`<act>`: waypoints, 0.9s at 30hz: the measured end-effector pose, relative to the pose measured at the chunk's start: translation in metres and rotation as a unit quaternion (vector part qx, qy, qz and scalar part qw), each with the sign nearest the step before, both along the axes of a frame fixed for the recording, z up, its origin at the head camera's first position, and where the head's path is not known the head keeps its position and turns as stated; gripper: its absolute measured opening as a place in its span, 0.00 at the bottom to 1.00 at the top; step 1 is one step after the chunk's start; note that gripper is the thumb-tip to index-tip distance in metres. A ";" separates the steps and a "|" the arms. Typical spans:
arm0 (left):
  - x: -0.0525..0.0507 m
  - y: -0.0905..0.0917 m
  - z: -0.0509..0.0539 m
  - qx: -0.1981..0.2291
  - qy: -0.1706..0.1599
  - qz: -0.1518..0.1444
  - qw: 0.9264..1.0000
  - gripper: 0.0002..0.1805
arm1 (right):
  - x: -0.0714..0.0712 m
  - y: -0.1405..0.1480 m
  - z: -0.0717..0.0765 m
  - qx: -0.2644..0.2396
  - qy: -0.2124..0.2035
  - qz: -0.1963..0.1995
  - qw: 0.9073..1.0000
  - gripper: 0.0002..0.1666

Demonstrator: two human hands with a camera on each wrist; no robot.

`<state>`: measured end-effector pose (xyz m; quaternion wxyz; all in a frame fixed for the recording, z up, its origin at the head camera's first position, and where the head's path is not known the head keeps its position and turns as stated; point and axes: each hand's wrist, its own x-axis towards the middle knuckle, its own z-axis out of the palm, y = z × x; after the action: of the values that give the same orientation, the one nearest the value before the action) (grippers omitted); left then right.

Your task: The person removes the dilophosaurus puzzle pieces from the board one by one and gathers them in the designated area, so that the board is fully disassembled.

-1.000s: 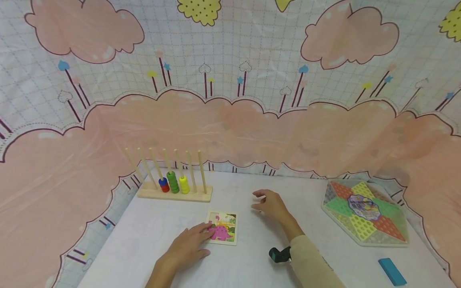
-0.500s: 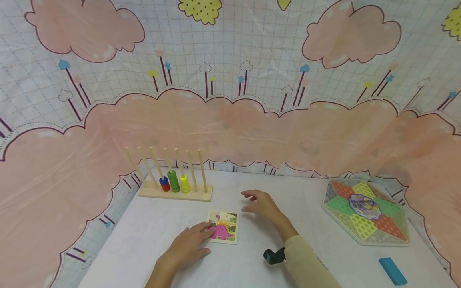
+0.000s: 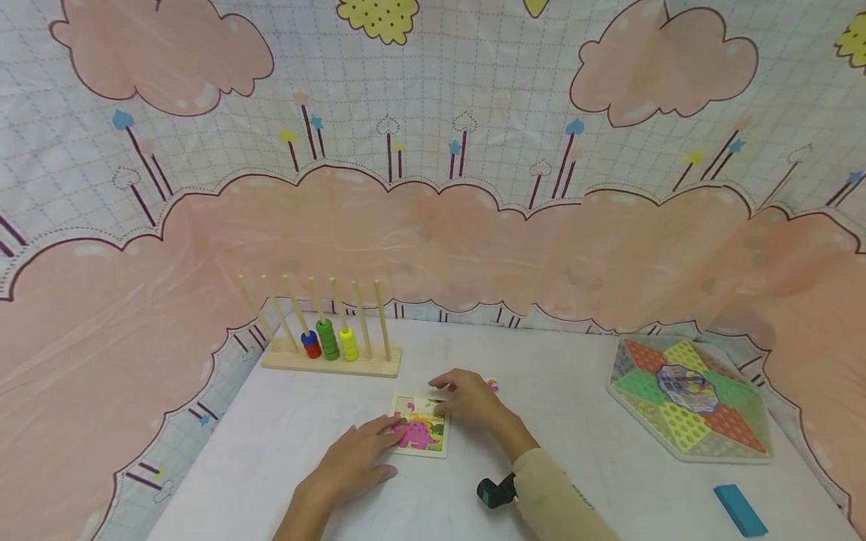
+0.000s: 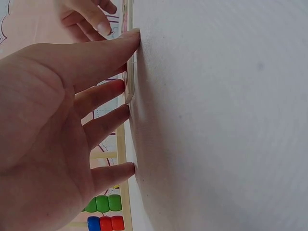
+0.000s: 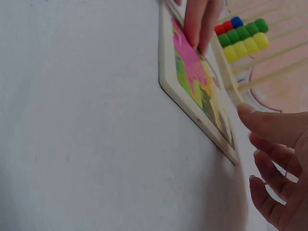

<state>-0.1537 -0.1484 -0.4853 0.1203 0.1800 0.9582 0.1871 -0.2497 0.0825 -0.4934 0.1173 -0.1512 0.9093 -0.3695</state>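
A square jigsaw puzzle [image 3: 418, 436] with a pink dinosaur in a pale wooden frame lies flat on the white table. My left hand [image 3: 357, 460] rests on its left side, fingertips on the picture and frame; in the left wrist view its fingers [image 4: 108, 120] are spread. My right hand [image 3: 472, 400] hovers by the puzzle's far right corner. In the right wrist view the right hand [image 5: 281, 163] has loosely bent fingers, thumb apart, with nothing between them. A small pink and white puzzle piece [image 3: 492, 385] lies just beyond the right hand, partly hidden by it.
A wooden peg abacus [image 3: 331, 364] with blue, red, green and yellow beads stands at the back left. On the right lie a hexagonal clear case [image 3: 690, 398] of coloured pieces and a blue block [image 3: 740, 511]. A patterned cloth [image 3: 433, 248] hangs behind the table.
My right hand has moved left and slightly nearer, from right of the puzzle to its far right corner, uncovering the loose piece. The left hand has stayed on the puzzle.
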 end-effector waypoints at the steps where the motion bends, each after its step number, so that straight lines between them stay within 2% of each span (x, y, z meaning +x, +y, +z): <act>1: 0.000 0.000 0.000 0.000 0.001 -0.001 1.000 0.32 | 0.001 -0.002 -0.001 0.000 -0.003 0.003 1.000 0.23; 5: 0.000 0.000 0.000 0.002 0.001 -0.003 1.000 0.32 | 0.002 -0.007 -0.003 -0.001 -0.009 0.017 1.000 0.20; 11: 0.000 0.000 -0.001 -0.003 0.001 -0.003 1.000 0.32 | 0.002 -0.012 -0.008 0.019 0.012 0.035 0.999 0.20; 17: 0.000 -0.001 -0.002 -0.002 -0.003 -0.003 1.000 0.32 | 0.003 -0.015 -0.006 0.029 0.014 0.045 0.998 0.17; 27: -0.001 -0.003 0.000 -0.001 -0.005 -0.013 1.000 0.32 | -0.004 -0.021 -0.004 0.078 0.023 0.099 0.992 0.15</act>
<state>-0.1544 -0.1509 -0.4858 0.1276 0.1914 0.9554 0.1851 -0.2532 0.0619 -0.4977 0.1435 -0.2393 0.9184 -0.2806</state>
